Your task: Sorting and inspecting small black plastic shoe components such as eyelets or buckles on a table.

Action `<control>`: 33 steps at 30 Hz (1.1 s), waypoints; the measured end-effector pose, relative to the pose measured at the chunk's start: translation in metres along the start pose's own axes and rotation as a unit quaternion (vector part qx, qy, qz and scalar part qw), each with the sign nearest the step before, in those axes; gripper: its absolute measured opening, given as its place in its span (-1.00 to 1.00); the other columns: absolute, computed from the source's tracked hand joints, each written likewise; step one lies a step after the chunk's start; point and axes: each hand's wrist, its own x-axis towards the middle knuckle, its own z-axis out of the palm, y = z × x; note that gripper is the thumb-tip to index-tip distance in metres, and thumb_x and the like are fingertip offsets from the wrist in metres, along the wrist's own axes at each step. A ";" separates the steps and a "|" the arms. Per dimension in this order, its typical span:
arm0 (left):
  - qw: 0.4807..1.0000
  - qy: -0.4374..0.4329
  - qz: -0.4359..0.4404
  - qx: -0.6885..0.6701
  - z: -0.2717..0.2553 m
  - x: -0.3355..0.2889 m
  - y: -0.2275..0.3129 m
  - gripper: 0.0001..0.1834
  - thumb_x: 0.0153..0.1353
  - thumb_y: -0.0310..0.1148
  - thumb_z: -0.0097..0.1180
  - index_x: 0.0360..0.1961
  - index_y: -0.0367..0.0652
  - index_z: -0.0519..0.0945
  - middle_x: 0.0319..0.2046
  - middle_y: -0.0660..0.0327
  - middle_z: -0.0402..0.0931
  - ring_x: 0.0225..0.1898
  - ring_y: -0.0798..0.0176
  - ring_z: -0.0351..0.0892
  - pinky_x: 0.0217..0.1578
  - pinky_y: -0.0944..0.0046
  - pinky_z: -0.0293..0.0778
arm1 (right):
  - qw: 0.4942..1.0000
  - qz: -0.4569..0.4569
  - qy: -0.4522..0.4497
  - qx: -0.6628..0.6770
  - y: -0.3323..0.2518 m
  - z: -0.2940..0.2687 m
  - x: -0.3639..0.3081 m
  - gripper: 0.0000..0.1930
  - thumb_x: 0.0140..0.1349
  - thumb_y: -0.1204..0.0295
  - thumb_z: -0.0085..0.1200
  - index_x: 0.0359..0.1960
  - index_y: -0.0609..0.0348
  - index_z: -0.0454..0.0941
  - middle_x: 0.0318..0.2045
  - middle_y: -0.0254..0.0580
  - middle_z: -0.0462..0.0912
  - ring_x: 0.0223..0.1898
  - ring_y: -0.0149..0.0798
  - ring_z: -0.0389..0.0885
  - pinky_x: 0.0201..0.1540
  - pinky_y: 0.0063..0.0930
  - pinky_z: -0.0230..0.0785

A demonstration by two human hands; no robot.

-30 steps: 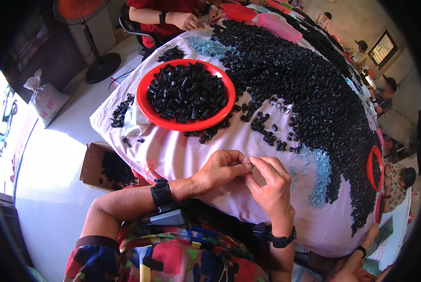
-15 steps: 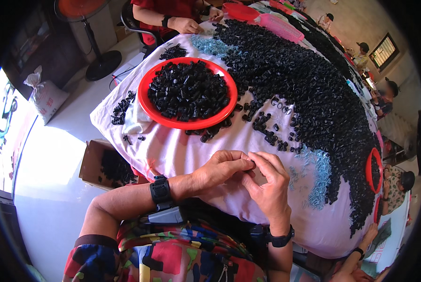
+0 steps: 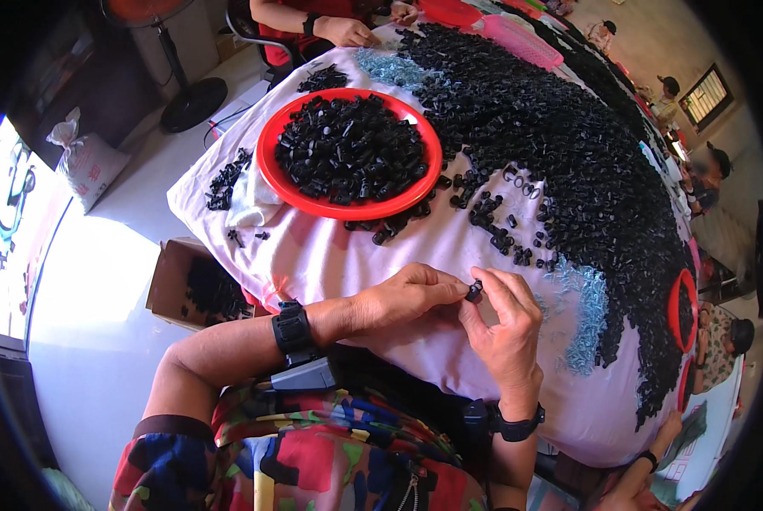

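Black plastic part pinched btwn both hands, above near edge of cloth

1 pc only in the fingers. L hand has thumb + index closed on its left side; R hand grips from the right, thumb & fingertips curled in. Exact contact pts too small to tell. 2 wristbands: 1 on L wrist, 1 on R.

Table w/ 1 pale pink cloth. On it, beyond the hands: 1 red basin heaped w/ blk pcs, too many to count; to its right, 1 v. large blk heap, also uncountable. 2 patches of small lt-blue pcs: 1 far, 1 near R hand. 1 pink basket at far side.

L of table, on floor: 1 cardboard box w/ blk pcs, 1 tied white sack, 1 fan. Co-worker opposite, 2 hands over table.
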 end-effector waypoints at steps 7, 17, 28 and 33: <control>1.000 0.002 0.000 0.022 0.001 -0.002 -0.002 -0.65 0.53 -0.20 0.04 -0.03 -0.30 0.68 -0.18 0.21 0.70 -0.17 0.41 0.66 -0.13 0.36 0.63 | 0.999 0.000 -0.030 0.023 0.002 0.001 -0.003 -0.53 -0.06 0.62 0.38 -0.02 0.29 0.63 -0.15 -0.08 0.68 -0.22 -0.06 0.67 -0.17 -0.24 0.58; 0.998 0.041 -0.005 -0.048 0.010 -0.005 -0.006 -0.65 0.47 -0.16 0.13 -0.11 -0.28 0.69 -0.26 0.21 0.69 -0.26 0.41 0.63 -0.22 0.36 0.60 | 0.995 0.024 -0.062 0.078 0.009 0.004 -0.002 -0.61 0.00 0.61 0.33 -0.07 0.32 0.61 -0.19 -0.04 0.68 -0.27 -0.03 0.67 -0.19 -0.23 0.57; 0.999 0.028 0.022 -0.040 0.010 -0.001 -0.006 -0.70 0.49 -0.21 0.11 -0.10 -0.26 0.68 -0.28 0.29 0.68 -0.28 0.47 0.62 -0.22 0.39 0.58 | 0.999 0.004 -0.023 0.035 0.006 0.005 -0.002 -0.60 0.01 0.63 0.34 -0.05 0.30 0.61 -0.17 -0.07 0.68 -0.21 -0.06 0.68 -0.17 -0.26 0.58; 0.998 -0.001 0.066 0.020 0.000 0.001 -0.010 -0.72 0.50 -0.25 0.12 -0.02 -0.25 0.68 -0.26 0.32 0.68 -0.26 0.51 0.61 -0.25 0.44 0.55 | 0.997 0.006 -0.034 0.065 -0.002 -0.003 0.003 -0.60 0.06 0.62 0.34 0.00 0.32 0.62 -0.13 -0.07 0.67 -0.16 -0.06 0.68 -0.14 -0.29 0.58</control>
